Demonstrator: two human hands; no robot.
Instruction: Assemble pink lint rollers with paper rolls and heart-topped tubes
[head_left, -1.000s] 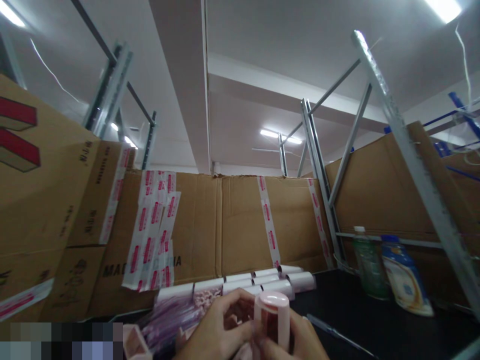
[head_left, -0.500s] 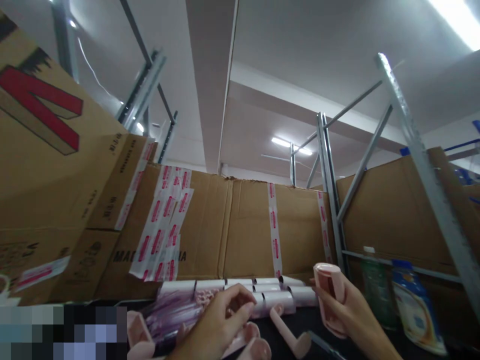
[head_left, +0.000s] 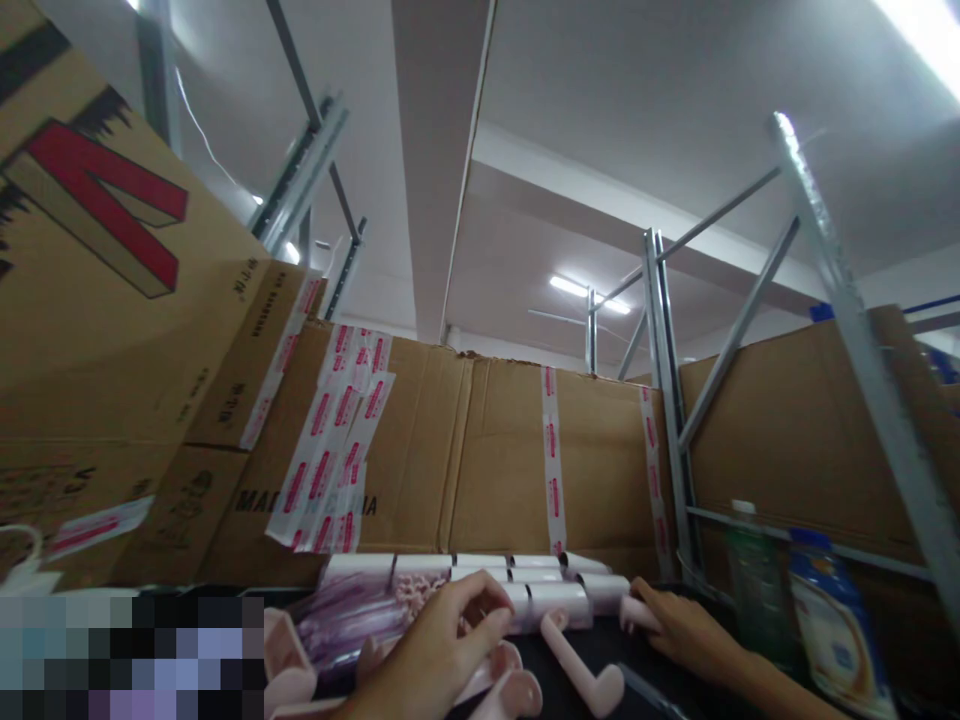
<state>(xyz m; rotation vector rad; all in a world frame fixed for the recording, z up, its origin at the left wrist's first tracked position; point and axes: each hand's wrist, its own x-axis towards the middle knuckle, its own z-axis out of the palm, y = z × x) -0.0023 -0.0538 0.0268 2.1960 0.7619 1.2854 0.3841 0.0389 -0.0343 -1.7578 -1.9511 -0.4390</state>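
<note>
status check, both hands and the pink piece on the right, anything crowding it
Right hand gripping pink piece; left hand curled, grip unclear; white rolls crowding the pink piece.

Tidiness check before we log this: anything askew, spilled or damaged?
Minor only. The back cardboard panel has a ragged top edge near mid-span, and overlapping printed tape strips run crookedly down its left side. One pink hooked part lies diagonally, out of line with the white cylinders. No spill visible.
</note>
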